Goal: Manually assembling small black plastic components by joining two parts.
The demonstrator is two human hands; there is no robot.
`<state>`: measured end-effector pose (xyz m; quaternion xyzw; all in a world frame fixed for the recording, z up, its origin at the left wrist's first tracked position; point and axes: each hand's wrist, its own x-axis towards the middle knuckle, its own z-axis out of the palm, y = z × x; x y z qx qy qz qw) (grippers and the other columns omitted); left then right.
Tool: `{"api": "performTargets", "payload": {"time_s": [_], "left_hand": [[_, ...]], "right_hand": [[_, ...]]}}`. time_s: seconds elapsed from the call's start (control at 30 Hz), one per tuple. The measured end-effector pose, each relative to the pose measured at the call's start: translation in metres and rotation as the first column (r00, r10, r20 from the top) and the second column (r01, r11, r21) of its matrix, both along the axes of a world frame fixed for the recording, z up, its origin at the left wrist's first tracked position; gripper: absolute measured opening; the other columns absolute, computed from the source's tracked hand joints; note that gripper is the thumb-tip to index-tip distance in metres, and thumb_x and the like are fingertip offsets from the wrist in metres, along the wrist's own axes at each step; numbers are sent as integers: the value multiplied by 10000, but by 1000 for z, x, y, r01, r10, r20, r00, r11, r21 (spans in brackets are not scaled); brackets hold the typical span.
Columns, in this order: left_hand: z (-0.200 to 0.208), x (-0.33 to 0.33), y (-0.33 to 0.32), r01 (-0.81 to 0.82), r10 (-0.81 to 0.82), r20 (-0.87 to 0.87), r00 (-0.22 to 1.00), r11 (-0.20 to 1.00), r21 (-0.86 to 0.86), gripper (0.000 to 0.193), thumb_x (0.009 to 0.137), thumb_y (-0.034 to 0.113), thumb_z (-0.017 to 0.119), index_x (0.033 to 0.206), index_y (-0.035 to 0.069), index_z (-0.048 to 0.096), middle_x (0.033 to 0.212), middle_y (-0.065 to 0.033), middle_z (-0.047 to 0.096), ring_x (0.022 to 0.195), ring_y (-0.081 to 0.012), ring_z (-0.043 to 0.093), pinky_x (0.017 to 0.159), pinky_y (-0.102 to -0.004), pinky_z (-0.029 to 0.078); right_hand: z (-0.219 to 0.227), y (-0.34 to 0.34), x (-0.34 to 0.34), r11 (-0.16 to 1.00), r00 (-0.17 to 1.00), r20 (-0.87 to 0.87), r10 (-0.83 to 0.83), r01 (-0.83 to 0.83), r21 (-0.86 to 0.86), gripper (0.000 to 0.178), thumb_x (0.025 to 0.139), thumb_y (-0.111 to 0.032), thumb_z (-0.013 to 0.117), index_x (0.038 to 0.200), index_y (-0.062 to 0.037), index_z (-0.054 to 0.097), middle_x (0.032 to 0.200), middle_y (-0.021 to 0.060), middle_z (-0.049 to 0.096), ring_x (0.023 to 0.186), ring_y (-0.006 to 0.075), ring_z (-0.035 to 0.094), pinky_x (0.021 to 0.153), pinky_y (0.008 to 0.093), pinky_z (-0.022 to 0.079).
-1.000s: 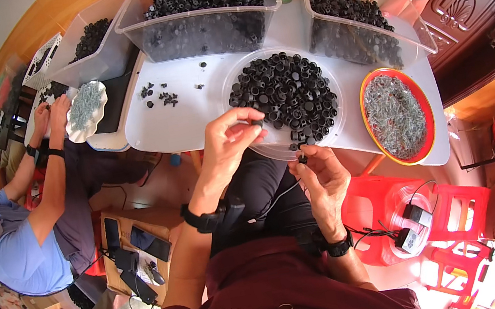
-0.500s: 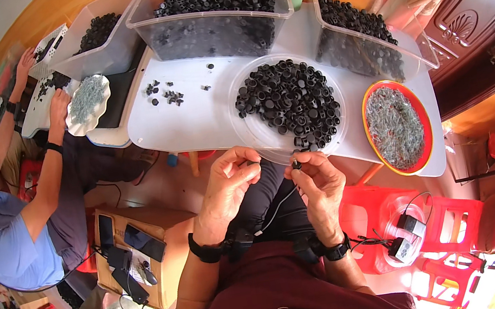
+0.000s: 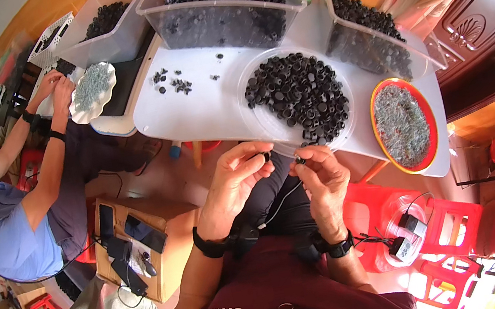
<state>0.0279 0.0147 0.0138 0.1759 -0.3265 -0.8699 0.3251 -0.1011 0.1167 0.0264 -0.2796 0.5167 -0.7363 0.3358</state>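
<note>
My left hand point(image 3: 230, 180) pinches a small black round cap point(image 3: 267, 156) between thumb and fingers. My right hand point(image 3: 324, 181), a short gap away to the right, pinches another small dark piece point(image 3: 299, 160); its exact kind is too small to make out. Both hands hover over my lap, just below the table's near edge. Just beyond them, a clear round tray point(image 3: 260, 123) carries a heap of black round caps point(image 3: 296, 94). To its right stands a red bowl with a yellow rim point(image 3: 432, 130), full of fine, shiny, clear-grey pieces point(image 3: 400, 126).
Clear plastic bins point(image 3: 224, 23) of black parts line the table's back. Several loose black parts point(image 3: 181, 87) lie on the white tabletop point(image 3: 189, 122). A co-worker's hands point(image 3: 58, 88) meet beside a scalloped white dish point(image 3: 81, 111) at left. Red stools point(image 3: 364, 216) stand at right.
The view has shifted slightly, so the table appears a little farther right. My hands keep their pinches. The co-worker's two hands, apart before, have come together near the white dish.
</note>
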Motion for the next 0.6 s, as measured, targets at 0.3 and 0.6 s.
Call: {"api": "performTargets", "payload": {"time_s": [0.3, 0.6], "left_hand": [[-9, 1, 3, 99, -91, -108, 990, 993, 67, 246, 877, 107, 583, 1095, 1, 538, 985, -65, 572, 794, -120, 560, 738, -248, 474], [-7, 3, 4, 185, -166, -178, 970, 978, 92, 280, 882, 61, 551, 1152, -11, 539, 1021, -95, 623, 893, -141, 615, 834, -272, 505]], "right_hand": [[9, -8, 4, 997, 997, 16, 74, -74, -4, 190, 742, 138, 610, 903, 38, 623, 968, 47, 542, 809, 121, 600, 718, 228, 512], [16, -3, 6, 995, 993, -71, 94, -95, -12, 219, 742, 120, 613, 938, 24, 632, 975, 59, 566, 835, 123, 593, 753, 237, 511]]}}
